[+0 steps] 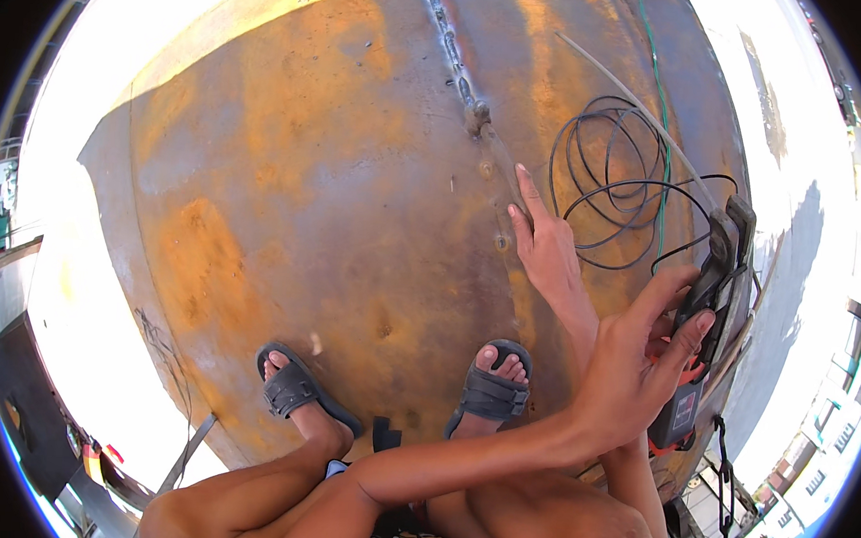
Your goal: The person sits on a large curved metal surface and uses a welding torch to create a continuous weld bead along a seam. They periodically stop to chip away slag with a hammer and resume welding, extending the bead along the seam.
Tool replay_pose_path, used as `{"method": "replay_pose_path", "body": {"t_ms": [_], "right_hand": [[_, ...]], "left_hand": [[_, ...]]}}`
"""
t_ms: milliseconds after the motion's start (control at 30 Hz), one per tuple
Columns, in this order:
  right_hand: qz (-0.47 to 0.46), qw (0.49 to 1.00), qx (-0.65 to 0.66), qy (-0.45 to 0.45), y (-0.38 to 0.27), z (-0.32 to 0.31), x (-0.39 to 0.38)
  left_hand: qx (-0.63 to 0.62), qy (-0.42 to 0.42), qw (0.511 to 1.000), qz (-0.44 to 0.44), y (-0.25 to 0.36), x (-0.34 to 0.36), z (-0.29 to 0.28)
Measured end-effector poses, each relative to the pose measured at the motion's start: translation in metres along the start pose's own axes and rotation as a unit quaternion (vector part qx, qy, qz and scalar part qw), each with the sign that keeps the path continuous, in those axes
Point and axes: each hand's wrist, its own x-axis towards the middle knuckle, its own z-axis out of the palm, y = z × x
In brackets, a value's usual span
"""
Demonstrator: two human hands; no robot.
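Grey rod point(666, 136) in black clamp point(716, 264)

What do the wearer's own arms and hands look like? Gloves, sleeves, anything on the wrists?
Both hands, left and right, are ungloved, with slender fingers. No rings, watch or wristband are visible. The forearms are bare, with no sleeve or cuff showing, and I see no cables or clear markings on them.
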Motion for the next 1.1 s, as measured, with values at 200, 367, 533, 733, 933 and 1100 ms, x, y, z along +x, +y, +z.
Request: {"method": "replay_pose_path", "body": {"t_ms": [200, 367, 533, 733, 933, 1100], "right_hand": [[-0.107, 0.978, 0.074, 0.166, -0.03, -0.007, -0.018], [0.063, 0.989, -0.127, -0.036, 0.024, 0.019, -0.011], [-0.013, 0.998, -0.003, 0.068, -0.015, 0.0, -0.009], [-0.099, 0.966, 0.128, 0.204, -0.072, -0.037, -0.004], [0.106, 0.985, -0.135, 0.002, 0.041, 0.012, -0.023], [0.0, 0.994, 0.037, 0.099, -0.027, -0.029, -0.02]], "left_hand": [[-0.034, -0.019, 0.998, -0.041, -0.001, -0.005, -0.007], [-0.005, -0.019, 1.0, -0.007, 0.003, 0.003, 0.005], [-0.008, -0.024, 1.0, -0.007, 0.004, 0.004, 0.011], [0.043, -0.035, 0.997, 0.054, 0.0, 0.005, 0.02], [0.05, -0.038, 0.997, 0.034, -0.005, 0.001, 0.028], [0.039, -0.019, 0.998, 0.053, -0.01, -0.002, 0.018]]}}
